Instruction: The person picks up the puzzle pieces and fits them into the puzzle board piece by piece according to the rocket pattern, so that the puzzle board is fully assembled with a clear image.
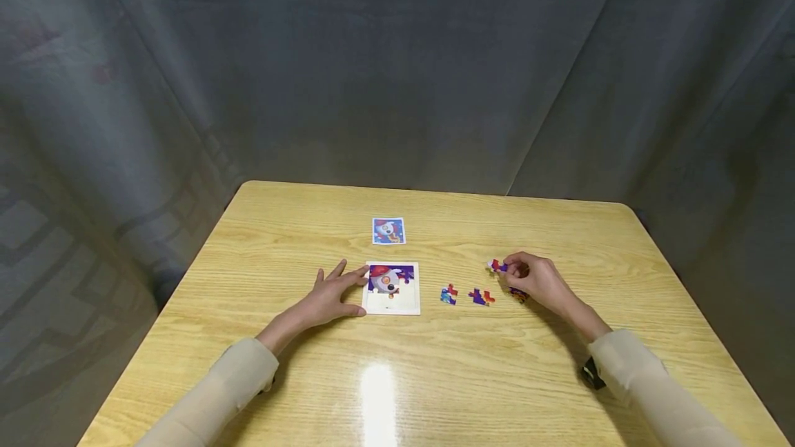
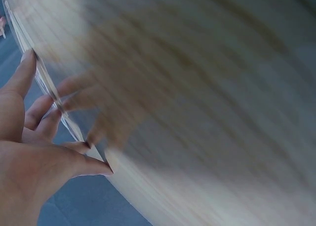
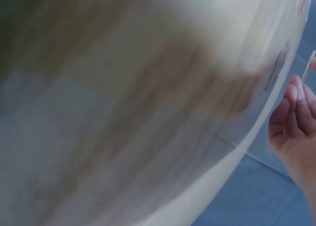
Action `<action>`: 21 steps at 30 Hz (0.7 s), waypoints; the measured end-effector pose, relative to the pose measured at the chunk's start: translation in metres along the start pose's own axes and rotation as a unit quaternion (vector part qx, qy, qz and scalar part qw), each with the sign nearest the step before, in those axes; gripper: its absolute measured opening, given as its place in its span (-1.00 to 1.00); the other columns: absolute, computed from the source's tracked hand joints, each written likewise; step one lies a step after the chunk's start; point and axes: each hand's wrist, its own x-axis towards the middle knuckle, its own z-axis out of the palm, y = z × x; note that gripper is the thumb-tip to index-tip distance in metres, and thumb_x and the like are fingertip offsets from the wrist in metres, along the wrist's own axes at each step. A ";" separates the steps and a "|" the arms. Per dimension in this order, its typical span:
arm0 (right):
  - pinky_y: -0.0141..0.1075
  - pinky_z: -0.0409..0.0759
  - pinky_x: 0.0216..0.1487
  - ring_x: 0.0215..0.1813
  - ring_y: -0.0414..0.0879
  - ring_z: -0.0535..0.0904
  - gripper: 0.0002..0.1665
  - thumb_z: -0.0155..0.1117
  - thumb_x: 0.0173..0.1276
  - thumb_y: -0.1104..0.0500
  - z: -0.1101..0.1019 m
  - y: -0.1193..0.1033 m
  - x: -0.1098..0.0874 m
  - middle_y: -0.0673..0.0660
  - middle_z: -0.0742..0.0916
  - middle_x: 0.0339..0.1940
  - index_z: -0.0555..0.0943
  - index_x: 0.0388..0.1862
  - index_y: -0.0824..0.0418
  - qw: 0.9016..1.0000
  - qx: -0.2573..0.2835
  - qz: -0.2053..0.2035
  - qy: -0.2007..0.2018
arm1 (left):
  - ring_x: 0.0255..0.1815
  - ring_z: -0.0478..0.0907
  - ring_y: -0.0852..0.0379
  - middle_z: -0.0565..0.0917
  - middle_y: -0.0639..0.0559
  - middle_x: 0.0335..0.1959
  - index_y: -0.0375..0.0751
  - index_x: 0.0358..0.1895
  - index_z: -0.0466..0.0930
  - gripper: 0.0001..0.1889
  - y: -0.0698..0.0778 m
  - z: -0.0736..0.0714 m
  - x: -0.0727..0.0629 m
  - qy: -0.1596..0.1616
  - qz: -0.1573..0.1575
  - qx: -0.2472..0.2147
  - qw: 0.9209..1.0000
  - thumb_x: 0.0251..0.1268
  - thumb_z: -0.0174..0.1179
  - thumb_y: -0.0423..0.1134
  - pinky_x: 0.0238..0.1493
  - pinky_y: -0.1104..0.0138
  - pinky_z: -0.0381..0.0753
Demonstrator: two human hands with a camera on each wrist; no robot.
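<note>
In the head view a white puzzle tray point(image 1: 404, 305) lies mid-table, its upper part filled with pieces picturing a white cartoon face with red, on purple. My left hand point(image 1: 327, 296) lies at its left side, fingers spread, with thumb and fingertips at the tray's edge. Right of the tray, my right hand point(image 1: 533, 281) pinches a red, white and purple puzzle piece point(image 1: 497, 265) between thumb and fingers. Its thin edge point(image 3: 308, 67) shows in the right wrist view. Another dark puzzle piece point(image 1: 518, 294) lies under that hand, partly hidden.
Two loose puzzle pieces, one blue and red point(image 1: 448, 294) and one purple and orange point(image 1: 481, 296), lie between tray and right hand. Behind the tray is a small picture card point(image 1: 388, 231). Grey curtains point(image 1: 385, 88) surround the wooden table point(image 1: 298, 219).
</note>
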 end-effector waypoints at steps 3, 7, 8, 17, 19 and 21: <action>-0.43 0.57 -0.45 -0.45 -0.25 0.55 -0.77 0.34 0.13 0.36 0.003 -0.007 0.000 0.01 0.68 -0.47 0.64 -0.20 0.38 1.000 0.013 -0.010 -0.007 | 0.50 -0.14 -0.36 0.26 -0.06 0.46 -0.18 0.22 0.51 -0.41 0.000 0.000 0.000 0.001 0.002 -0.001 1.000 0.10 0.40 -0.08 0.27 -0.42 -0.37; -0.42 0.59 -0.43 -0.44 -0.25 0.56 -0.76 0.38 0.14 0.35 0.005 -0.017 0.001 -0.01 0.68 -0.47 0.64 -0.18 0.38 0.999 0.026 -0.023 -0.014 | 0.50 -0.14 -0.34 0.25 -0.05 0.47 -0.19 0.22 0.51 -0.41 0.001 0.000 0.000 0.000 0.004 -0.005 1.000 0.10 0.39 -0.09 0.28 -0.42 -0.38; -0.42 0.59 -0.42 -0.44 -0.24 0.56 -0.76 0.39 0.13 0.35 0.006 -0.020 0.001 -0.01 0.68 -0.47 0.64 -0.19 0.38 0.999 0.028 -0.027 -0.014 | 0.50 -0.14 -0.35 0.25 -0.06 0.46 -0.19 0.22 0.51 -0.41 0.001 0.000 0.000 0.000 0.005 -0.006 1.000 0.11 0.39 -0.09 0.28 -0.42 -0.38; -0.40 0.60 -0.39 -0.42 -0.23 0.56 -0.73 0.40 0.10 0.36 0.012 -0.035 0.005 -0.01 0.68 -0.45 0.65 -0.18 0.36 0.998 0.032 -0.044 -0.024 | 0.50 -0.15 -0.36 0.25 -0.08 0.46 -0.20 0.20 0.52 -0.42 0.001 0.000 -0.002 0.002 0.006 -0.007 1.000 0.10 0.40 -0.09 0.28 -0.41 -0.39; -0.40 0.60 -0.40 -0.42 -0.23 0.56 -0.74 0.40 0.11 0.35 0.013 -0.038 0.005 -0.02 0.67 -0.45 0.65 -0.18 0.36 0.998 0.032 -0.046 -0.028 | 0.50 -0.15 -0.35 0.25 -0.07 0.46 -0.19 0.21 0.51 -0.42 0.000 0.000 -0.001 0.001 0.005 -0.007 1.000 0.09 0.40 -0.09 0.28 -0.41 -0.39; -0.39 0.59 -0.40 -0.41 -0.23 0.56 -0.74 0.40 0.12 0.34 0.014 -0.043 0.006 -0.03 0.67 -0.45 0.65 -0.17 0.35 0.998 0.035 -0.043 -0.035 | 0.51 -0.16 -0.34 0.25 -0.06 0.46 -0.19 0.21 0.51 -0.42 0.001 0.000 -0.001 0.000 0.004 -0.007 1.000 0.10 0.39 -0.08 0.28 -0.41 -0.39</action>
